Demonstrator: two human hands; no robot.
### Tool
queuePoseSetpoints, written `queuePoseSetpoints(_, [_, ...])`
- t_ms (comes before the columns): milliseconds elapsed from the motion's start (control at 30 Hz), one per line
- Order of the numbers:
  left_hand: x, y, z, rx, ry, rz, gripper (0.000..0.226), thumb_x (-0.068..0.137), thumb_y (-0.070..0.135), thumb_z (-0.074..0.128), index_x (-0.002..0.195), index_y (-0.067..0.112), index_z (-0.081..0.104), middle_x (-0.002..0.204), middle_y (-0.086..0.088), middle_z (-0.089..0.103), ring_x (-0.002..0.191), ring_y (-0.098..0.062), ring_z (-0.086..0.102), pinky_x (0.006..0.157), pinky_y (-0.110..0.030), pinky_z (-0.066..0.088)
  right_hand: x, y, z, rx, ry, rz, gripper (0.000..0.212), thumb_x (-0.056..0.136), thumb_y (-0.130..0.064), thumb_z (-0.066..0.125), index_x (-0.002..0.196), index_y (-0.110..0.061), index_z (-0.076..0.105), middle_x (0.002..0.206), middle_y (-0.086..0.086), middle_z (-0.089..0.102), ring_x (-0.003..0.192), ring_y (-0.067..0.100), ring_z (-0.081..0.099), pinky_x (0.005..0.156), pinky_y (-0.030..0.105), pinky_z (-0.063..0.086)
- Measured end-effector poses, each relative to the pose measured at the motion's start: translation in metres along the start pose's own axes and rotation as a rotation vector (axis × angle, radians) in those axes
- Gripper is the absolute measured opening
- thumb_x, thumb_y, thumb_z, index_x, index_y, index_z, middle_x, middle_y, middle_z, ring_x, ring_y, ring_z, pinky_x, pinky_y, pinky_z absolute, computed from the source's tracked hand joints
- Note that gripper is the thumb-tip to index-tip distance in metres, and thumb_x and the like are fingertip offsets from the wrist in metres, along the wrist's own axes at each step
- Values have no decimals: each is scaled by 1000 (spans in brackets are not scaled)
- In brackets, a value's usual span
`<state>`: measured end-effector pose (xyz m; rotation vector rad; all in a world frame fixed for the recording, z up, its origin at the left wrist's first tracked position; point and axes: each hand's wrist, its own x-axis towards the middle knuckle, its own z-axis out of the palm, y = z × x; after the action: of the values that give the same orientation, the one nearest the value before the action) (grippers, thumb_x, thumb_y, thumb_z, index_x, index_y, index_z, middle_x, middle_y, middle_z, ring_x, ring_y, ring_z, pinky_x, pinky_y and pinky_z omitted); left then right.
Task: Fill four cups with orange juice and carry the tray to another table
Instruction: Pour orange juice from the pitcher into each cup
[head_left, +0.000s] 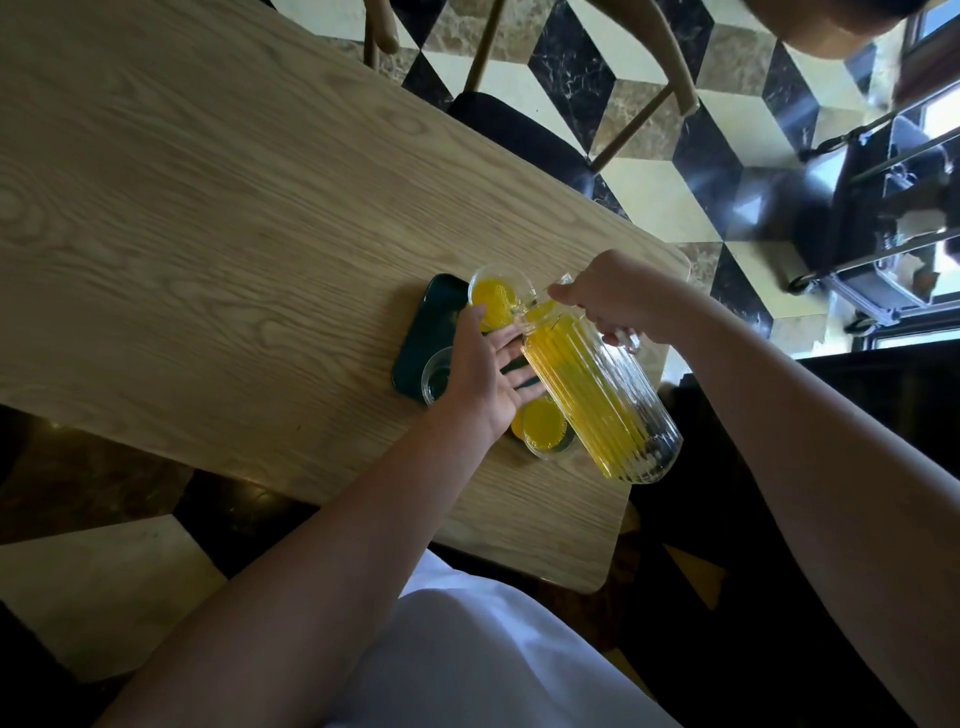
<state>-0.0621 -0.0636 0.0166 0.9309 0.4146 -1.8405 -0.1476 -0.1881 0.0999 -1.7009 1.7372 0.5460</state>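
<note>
A dark green tray (434, 317) lies on the wooden table (208, 234) near its right end. My right hand (613, 296) grips the handle of a ribbed glass pitcher (597, 387) of orange juice, tilted with its spout over a clear cup (493, 299) at the tray's far side; that cup holds juice. My left hand (480, 371) rests flat on the tray, fingers spread, thumb against that cup. An empty clear cup (436, 376) stands at the tray's left near corner. A cup full of juice (543, 428) sits nearest me, partly under the pitcher. Any fourth cup is hidden.
Wooden chairs with dark seats (519, 135) stand beyond the table's far edge. A black wheeled cart (862, 218) sits at the right by a window. The floor has a cube-pattern tile (649, 182). The table's near right corner (597, 577) is close to my body.
</note>
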Motion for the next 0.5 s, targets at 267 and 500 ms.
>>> queuePoseSetpoints(267, [-16,16,17,102,25,52,69,101,57,40,150,10,49,161,-15,39,146,-41,38,120,-60,30,-19,9,-8,168,66,-39,44,93,-41,63,67,-8,52,53,7,53,37,19,49,46,25,41])
queuePoseSetpoints(500, [-39,12,29,153,3,41,66,102,57,38,147,10,52,160,-13,41,147,-41,37,120,-58,30,-43,17,-16,280,99,-48,43,93,-36,65,67,-5,50,53,9,49,38,20,44,48,27,40])
